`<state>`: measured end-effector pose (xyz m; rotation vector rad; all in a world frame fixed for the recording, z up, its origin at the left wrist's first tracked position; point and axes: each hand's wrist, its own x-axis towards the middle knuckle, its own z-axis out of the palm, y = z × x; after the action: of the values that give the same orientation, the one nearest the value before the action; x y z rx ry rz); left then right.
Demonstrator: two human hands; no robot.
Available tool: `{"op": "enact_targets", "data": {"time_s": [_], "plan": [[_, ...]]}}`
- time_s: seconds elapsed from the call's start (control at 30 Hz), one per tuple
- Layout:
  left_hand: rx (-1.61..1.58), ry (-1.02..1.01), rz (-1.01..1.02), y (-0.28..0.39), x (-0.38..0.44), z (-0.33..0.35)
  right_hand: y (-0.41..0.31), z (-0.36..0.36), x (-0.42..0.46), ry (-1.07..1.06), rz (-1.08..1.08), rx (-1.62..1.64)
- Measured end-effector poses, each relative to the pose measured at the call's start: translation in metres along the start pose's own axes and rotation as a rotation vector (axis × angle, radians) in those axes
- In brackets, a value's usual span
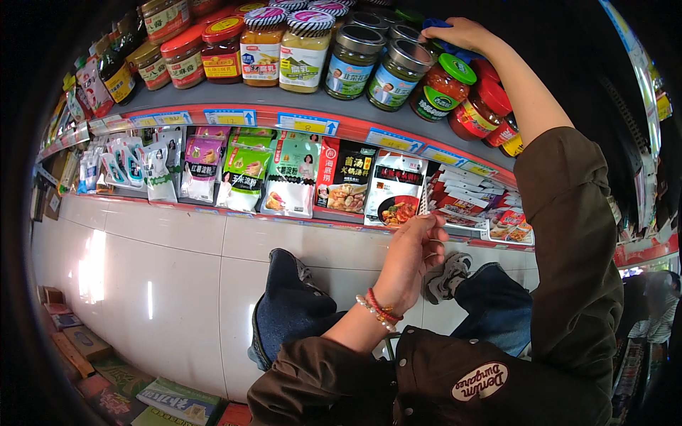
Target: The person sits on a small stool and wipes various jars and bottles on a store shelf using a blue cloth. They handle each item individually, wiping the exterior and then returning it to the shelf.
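Observation:
My right hand [462, 38] is at the upper shelf, its fingers on a blue cloth [453, 47] behind the glass jars at the right. Near it stand a green-lidded jar of red sauce [441, 88], a red-lidded jar [480, 109] and dark green jars with silvery lids [397, 74]. My left hand [417, 245], with red and pearl bracelets at the wrist, is held palm-up with curled fingers before the lower shelf. It is nearest to a white seasoning packet [395, 186]; whether its fingertips hold anything small cannot be told.
The red shelf edge [354, 130] carries price tags. Starch packets [244, 175] and hotpot seasoning packets stand below. More jars and bottles [116, 77] crowd the upper left. Boxes and packages [181, 402] lie on the floor at lower left. My legs are bent over the tiles.

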<state>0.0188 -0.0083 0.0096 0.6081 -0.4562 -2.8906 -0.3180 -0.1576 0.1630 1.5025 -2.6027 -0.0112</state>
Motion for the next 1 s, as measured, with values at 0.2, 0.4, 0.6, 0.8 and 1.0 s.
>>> {"op": "enact_targets", "data": {"time_s": [0.2,0.4,0.6,0.8,1.0], "plan": [[-0.005,-0.014,0.001,0.002,-0.001,0.009,0.011,0.002,-0.007,-0.037,0.036,0.183],[-0.009,-0.005,0.008,0.003,-0.003,0.004,0.005,-0.012,-0.016,-0.201,0.005,0.141],[-0.005,-0.015,0.021,0.005,-0.003,0.006,0.019,0.005,-0.012,-0.01,0.002,0.024],[0.025,0.022,0.083,0.007,0.005,0.0,0.029,-0.009,-0.027,0.14,-0.01,0.066],[0.038,0.03,0.077,0.005,0.004,0.003,0.042,-0.068,-0.064,0.356,-0.032,0.168]]}}
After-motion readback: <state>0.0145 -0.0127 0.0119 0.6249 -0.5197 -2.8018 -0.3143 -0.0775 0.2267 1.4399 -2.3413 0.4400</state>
